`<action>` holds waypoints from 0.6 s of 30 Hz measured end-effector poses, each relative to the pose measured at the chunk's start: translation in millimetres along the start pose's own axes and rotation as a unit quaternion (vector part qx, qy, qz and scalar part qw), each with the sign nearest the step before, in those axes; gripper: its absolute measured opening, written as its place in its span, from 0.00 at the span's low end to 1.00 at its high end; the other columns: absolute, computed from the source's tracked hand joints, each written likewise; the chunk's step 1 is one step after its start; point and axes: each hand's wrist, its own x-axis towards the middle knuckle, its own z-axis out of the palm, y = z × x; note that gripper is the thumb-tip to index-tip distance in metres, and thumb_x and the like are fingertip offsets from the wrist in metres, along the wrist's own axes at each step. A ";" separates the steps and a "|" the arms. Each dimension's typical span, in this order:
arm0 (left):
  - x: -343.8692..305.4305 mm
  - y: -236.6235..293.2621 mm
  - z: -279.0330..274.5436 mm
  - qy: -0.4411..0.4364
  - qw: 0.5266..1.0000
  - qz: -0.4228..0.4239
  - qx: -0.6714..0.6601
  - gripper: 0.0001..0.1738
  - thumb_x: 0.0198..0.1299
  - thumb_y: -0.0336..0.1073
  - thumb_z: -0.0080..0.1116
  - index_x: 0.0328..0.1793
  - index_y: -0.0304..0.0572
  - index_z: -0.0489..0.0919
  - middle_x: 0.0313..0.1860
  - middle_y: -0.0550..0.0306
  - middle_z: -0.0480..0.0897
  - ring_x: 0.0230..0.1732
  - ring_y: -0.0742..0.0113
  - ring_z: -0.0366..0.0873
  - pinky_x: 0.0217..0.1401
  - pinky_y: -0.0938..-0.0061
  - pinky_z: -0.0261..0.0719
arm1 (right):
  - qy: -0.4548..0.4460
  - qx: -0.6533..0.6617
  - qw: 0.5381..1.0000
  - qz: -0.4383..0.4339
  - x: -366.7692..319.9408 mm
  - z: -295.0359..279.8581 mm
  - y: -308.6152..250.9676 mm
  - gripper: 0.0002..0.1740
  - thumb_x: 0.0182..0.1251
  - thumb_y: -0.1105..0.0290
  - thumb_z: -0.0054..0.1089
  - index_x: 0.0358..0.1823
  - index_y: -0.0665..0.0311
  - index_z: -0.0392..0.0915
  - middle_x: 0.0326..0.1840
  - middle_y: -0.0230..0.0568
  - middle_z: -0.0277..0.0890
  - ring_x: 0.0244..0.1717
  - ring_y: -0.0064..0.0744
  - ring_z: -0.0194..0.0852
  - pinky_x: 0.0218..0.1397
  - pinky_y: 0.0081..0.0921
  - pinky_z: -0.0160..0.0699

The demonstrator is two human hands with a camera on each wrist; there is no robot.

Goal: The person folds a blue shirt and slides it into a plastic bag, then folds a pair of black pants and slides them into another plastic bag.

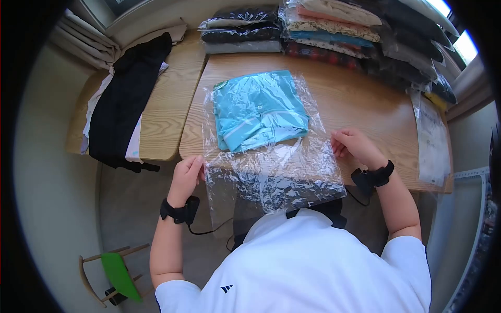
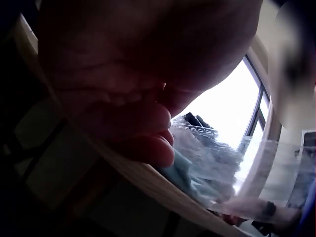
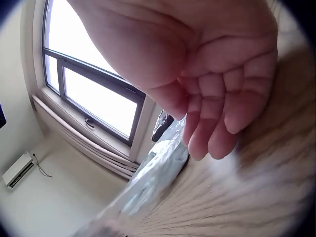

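Note:
A folded turquoise garment (image 1: 245, 101) with a small button and pale stripes lies inside a clear plastic bag (image 1: 284, 169) on the wooden table. The bag's crinkled lower part hangs past the near table edge toward the person's body. At the bag's left edge, my left hand (image 1: 187, 176) pinches the plastic between thumb and fingers; its wrist view shows the film (image 2: 210, 148) running out from the fingertips. My right hand (image 1: 360, 147) pinches the opposite edge by the thumb and forefinger, its other fingers (image 3: 200, 140) loosely curled just over the wood.
Bagged folded clothes (image 1: 334, 34) are stacked along the back. On the left table (image 1: 180, 109) lies a black garment (image 1: 125, 99) over lighter ones. Flat clear bags (image 1: 432, 141) hang over the right table edge. A chair with a green seat (image 1: 121, 275) stands lower left.

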 end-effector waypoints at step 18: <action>9.4 13.2 8.3 -0.062 0.802 0.452 0.386 0.20 0.50 0.27 0.62 0.52 0.43 0.81 0.58 0.54 0.79 0.62 0.55 0.74 0.59 0.64 0.75 | 0.001 -0.545 0.749 -0.377 -1.6 10.9 -2.9 0.19 0.59 0.68 0.60 0.54 0.55 0.78 0.61 0.30 0.74 0.69 0.31 0.63 0.73 0.43 0.54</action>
